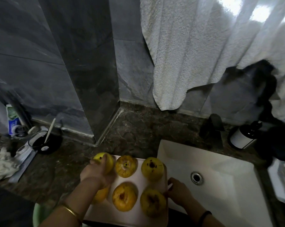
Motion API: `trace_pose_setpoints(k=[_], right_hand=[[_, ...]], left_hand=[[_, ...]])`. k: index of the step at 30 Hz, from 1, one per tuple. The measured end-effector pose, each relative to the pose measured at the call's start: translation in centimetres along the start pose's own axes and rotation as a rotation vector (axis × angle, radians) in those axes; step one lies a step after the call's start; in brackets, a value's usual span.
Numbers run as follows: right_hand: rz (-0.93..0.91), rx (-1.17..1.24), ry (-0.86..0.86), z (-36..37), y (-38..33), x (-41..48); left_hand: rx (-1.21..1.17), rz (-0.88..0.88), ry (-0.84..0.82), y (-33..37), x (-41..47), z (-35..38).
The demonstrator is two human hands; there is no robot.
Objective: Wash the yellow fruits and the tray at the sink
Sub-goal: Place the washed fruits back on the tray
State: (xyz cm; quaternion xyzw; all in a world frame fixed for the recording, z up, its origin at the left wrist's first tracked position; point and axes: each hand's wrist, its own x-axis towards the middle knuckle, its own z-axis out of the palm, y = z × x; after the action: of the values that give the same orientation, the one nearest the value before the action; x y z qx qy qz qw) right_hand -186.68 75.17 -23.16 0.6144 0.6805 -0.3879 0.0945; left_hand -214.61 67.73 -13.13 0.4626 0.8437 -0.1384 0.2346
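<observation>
A white tray [139,181] lies on the dark counter just left of the white sink [220,182]. Several yellow fruits stand on it in two rows, among them a back-middle fruit [126,166], a back-right fruit [152,168] and a front-middle fruit [124,196]. My left hand [96,174] grips the back-left fruit [105,159] from above, and my wrist partly hides another fruit [100,194]. My right hand [179,191] holds the tray's right edge beside the front-right fruit [152,204].
A black tap [212,126] and a dark soap dispenser [244,135] stand behind the sink. A white towel [179,54] hangs on the wall above. At the left are a dark cup [45,141] with a toothbrush, a toothpaste tube [13,118] and a crumpled cloth [1,163].
</observation>
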Motion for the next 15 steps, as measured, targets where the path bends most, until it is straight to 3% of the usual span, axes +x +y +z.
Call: trace_pose_setpoints(k=[7, 11, 15], right_hand=[[0.015, 0.023, 0.007, 0.4, -0.3, -0.5], [0.027, -0.001, 0.026, 0.4, -0.5, -0.4], [0.038, -0.013, 0.035, 0.4, -0.6, -0.1]], left_hand=[[0.033, 0.055, 0.032, -1.3, 0.4, -0.5], [-0.288, -0.089, 0.231, -4.4, 1.1, 0.7], [-0.551, -0.306, 0.217, -6.0, 2.0, 2.7]])
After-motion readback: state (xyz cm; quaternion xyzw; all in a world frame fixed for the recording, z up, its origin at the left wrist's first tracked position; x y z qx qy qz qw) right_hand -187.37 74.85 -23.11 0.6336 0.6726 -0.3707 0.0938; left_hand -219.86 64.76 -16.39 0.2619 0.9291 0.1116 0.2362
